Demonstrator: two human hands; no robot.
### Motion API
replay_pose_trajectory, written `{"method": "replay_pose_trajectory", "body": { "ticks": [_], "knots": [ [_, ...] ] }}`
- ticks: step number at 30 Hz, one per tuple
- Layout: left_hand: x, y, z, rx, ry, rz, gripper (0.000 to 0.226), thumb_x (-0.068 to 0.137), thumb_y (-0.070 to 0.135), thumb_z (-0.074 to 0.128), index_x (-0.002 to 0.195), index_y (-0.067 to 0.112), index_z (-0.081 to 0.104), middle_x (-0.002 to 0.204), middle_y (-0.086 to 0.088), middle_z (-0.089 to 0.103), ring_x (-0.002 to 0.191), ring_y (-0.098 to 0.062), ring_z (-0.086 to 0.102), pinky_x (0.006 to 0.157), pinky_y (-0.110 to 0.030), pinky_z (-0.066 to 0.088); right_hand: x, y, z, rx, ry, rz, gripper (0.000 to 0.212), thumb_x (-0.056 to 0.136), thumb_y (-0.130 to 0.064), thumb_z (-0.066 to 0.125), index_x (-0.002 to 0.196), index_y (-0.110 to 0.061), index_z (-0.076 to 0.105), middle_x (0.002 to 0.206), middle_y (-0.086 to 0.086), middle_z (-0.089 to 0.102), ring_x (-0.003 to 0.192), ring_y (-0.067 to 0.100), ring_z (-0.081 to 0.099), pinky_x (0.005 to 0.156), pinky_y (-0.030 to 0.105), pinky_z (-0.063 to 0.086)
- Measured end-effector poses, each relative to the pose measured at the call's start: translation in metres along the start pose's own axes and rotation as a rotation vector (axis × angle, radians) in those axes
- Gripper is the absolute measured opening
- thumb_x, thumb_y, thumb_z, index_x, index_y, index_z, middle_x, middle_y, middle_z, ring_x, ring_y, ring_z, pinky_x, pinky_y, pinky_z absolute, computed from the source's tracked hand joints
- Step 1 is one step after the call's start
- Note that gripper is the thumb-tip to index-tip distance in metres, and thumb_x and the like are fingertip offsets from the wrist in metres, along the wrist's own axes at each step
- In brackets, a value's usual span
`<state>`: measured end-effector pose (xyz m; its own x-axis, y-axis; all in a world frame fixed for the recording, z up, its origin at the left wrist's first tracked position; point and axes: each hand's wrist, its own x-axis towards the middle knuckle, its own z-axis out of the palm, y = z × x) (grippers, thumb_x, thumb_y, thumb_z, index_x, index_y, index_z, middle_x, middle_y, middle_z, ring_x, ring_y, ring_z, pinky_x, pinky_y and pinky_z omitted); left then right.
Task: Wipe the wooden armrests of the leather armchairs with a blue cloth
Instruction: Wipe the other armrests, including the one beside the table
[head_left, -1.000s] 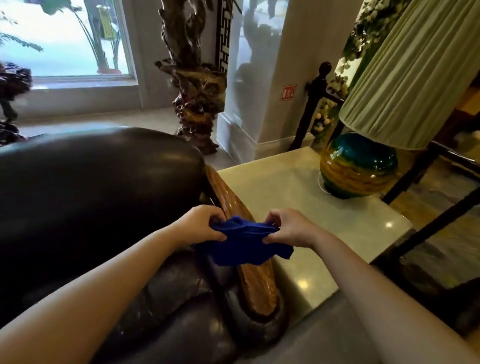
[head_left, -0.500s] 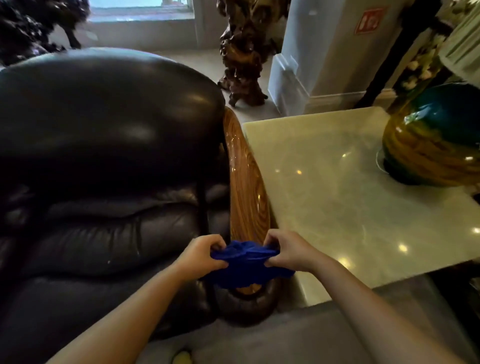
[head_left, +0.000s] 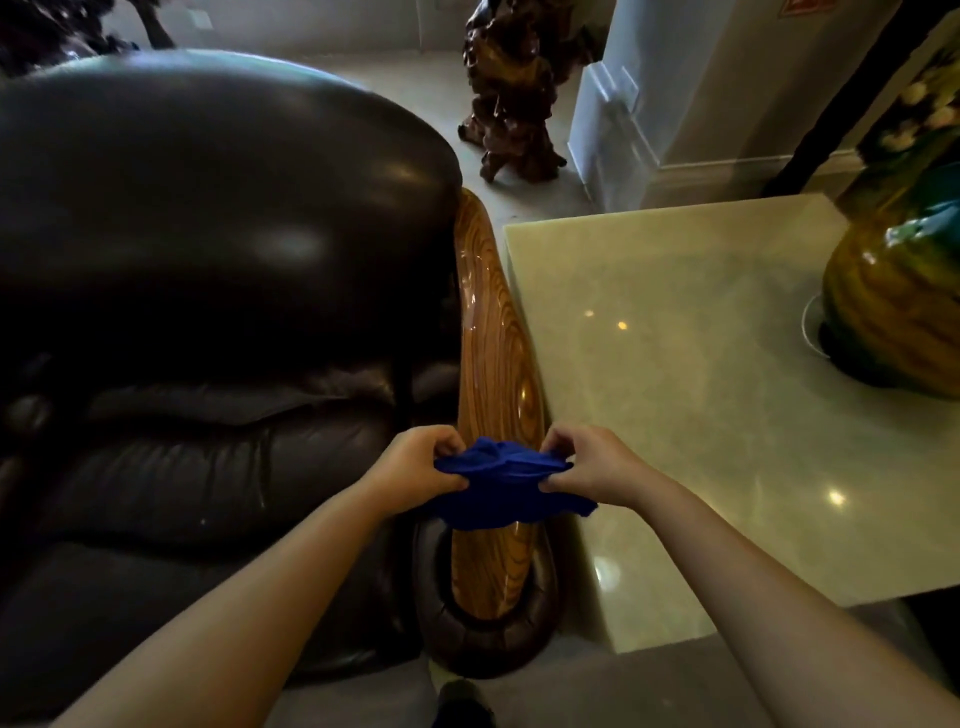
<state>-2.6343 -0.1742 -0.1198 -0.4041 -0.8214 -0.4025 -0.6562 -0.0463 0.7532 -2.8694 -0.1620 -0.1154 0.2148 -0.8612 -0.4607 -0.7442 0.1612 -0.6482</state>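
Note:
A dark leather armchair (head_left: 208, 260) fills the left half of the view. Its glossy wooden armrest (head_left: 493, 332) runs along the chair's right side, from the backrest toward me. A bunched blue cloth (head_left: 506, 486) is stretched between both hands just above the armrest's front part; whether it touches the wood I cannot tell. My left hand (head_left: 421, 465) pinches the cloth's left end and my right hand (head_left: 587, 465) pinches its right end.
A pale marble side table (head_left: 701, 389) stands right beside the armrest, with a round amber and teal lamp base (head_left: 893, 312) on its far right. Behind the chair stand a dark carved wood sculpture (head_left: 514, 93) and a white pillar base (head_left: 623, 119).
The view has tilted down and closer to the chair, so the lampshade and window are gone. Both hands keep holding the blue cloth over the armrest's front part.

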Motion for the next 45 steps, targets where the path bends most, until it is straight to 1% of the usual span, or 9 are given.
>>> {"method": "replay_pose_trajectory", "body": {
  "ticks": [6, 15, 19, 23, 28, 30, 33, 38, 45],
  "knots": [
    [0.038, -0.022, 0.005, -0.001, 0.093, 0.026, 0.034, 0.075, 0.012, 0.069, 0.081, 0.041, 0.053, 0.090, 0.011, 0.060, 0.082, 0.003, 0.059, 0.064, -0.014, 0.046, 0.042, 0.011, 0.001, -0.013, 0.062, -0.019, 0.031, 0.065, -0.014, 0.075, 0.075, -0.033, 0.052, 0.082, -0.011, 0.059, 0.077, 0.003, 0.057, 0.060, 0.015, 0.041],
    [0.109, -0.066, 0.030, 0.043, 0.299, 0.050, 0.038, 0.074, 0.010, 0.069, 0.086, 0.040, 0.049, 0.091, 0.014, 0.053, 0.083, -0.002, 0.056, 0.066, -0.015, 0.045, 0.124, 0.041, 0.010, -0.177, 0.191, -0.129, 0.033, 0.066, -0.009, 0.070, 0.074, -0.031, 0.046, 0.080, -0.013, 0.049, 0.072, 0.005, 0.052, 0.055, 0.013, 0.033],
    [0.141, -0.081, 0.039, 0.064, 0.397, 0.059, 0.032, 0.076, 0.011, 0.067, 0.099, 0.030, 0.055, 0.096, 0.017, 0.049, 0.085, 0.003, 0.050, 0.069, -0.011, 0.039, 0.151, 0.059, 0.021, -0.214, 0.284, -0.145, 0.032, 0.067, -0.013, 0.070, 0.088, -0.027, 0.050, 0.095, -0.007, 0.050, 0.088, 0.010, 0.049, 0.068, 0.018, 0.037],
    [0.135, -0.098, 0.055, 0.123, 0.382, 0.113, 0.041, 0.075, 0.015, 0.068, 0.113, 0.021, 0.055, 0.112, 0.008, 0.054, 0.104, -0.001, 0.045, 0.092, -0.020, 0.037, 0.148, 0.072, 0.034, -0.247, 0.289, -0.131, 0.047, 0.065, -0.032, 0.068, 0.109, -0.022, 0.056, 0.115, -0.002, 0.051, 0.109, 0.015, 0.044, 0.090, 0.032, 0.042],
    [0.118, -0.107, 0.067, 0.042, 0.485, 0.105, 0.048, 0.089, 0.020, 0.047, 0.136, 0.022, 0.039, 0.141, 0.007, 0.040, 0.130, 0.003, 0.029, 0.111, -0.028, 0.025, 0.144, 0.073, 0.052, -0.156, 0.584, -0.115, 0.056, 0.087, -0.046, 0.037, 0.137, -0.023, 0.037, 0.148, 0.005, 0.035, 0.138, 0.022, 0.025, 0.112, 0.044, 0.019],
    [0.126, -0.097, 0.073, 0.069, 0.640, 0.048, 0.049, 0.093, 0.030, 0.030, 0.141, 0.024, 0.021, 0.149, 0.013, 0.019, 0.138, 0.005, 0.009, 0.114, -0.027, 0.012, 0.150, 0.069, 0.060, -0.220, 0.656, -0.096, 0.059, 0.092, -0.049, 0.022, 0.146, -0.025, 0.012, 0.156, 0.003, 0.008, 0.144, 0.019, 0.001, 0.114, 0.046, 0.007],
    [0.144, -0.081, 0.092, 0.197, 0.621, -0.009, 0.053, 0.092, 0.040, 0.012, 0.141, 0.028, -0.003, 0.152, 0.013, -0.006, 0.139, 0.002, -0.012, 0.116, -0.033, -0.001, 0.162, 0.064, 0.080, -0.303, 0.619, -0.083, 0.061, 0.093, -0.050, 0.014, 0.145, -0.023, -0.004, 0.154, 0.000, -0.008, 0.143, 0.016, -0.010, 0.115, 0.047, 0.005],
    [0.169, -0.091, 0.125, 0.253, 0.693, -0.196, 0.055, 0.091, 0.037, 0.012, 0.142, 0.021, -0.003, 0.153, 0.004, -0.003, 0.142, -0.011, -0.005, 0.116, -0.044, 0.007, 0.180, 0.076, 0.107, -0.319, 0.679, -0.018, 0.061, 0.095, -0.043, 0.022, 0.146, -0.012, 0.009, 0.155, 0.006, 0.002, 0.143, 0.021, -0.001, 0.114, 0.045, 0.020],
    [0.196, -0.092, 0.109, 0.249, 0.723, -0.170, 0.056, 0.093, 0.036, 0.015, 0.142, 0.021, -0.007, 0.153, 0.002, -0.004, 0.142, -0.013, -0.005, 0.114, -0.042, 0.006, 0.206, 0.073, 0.102, -0.237, 0.762, 0.006, 0.058, 0.095, -0.036, 0.026, 0.144, -0.005, 0.018, 0.154, 0.013, 0.012, 0.143, 0.025, 0.005, 0.113, 0.043, 0.020]
  ]
}}
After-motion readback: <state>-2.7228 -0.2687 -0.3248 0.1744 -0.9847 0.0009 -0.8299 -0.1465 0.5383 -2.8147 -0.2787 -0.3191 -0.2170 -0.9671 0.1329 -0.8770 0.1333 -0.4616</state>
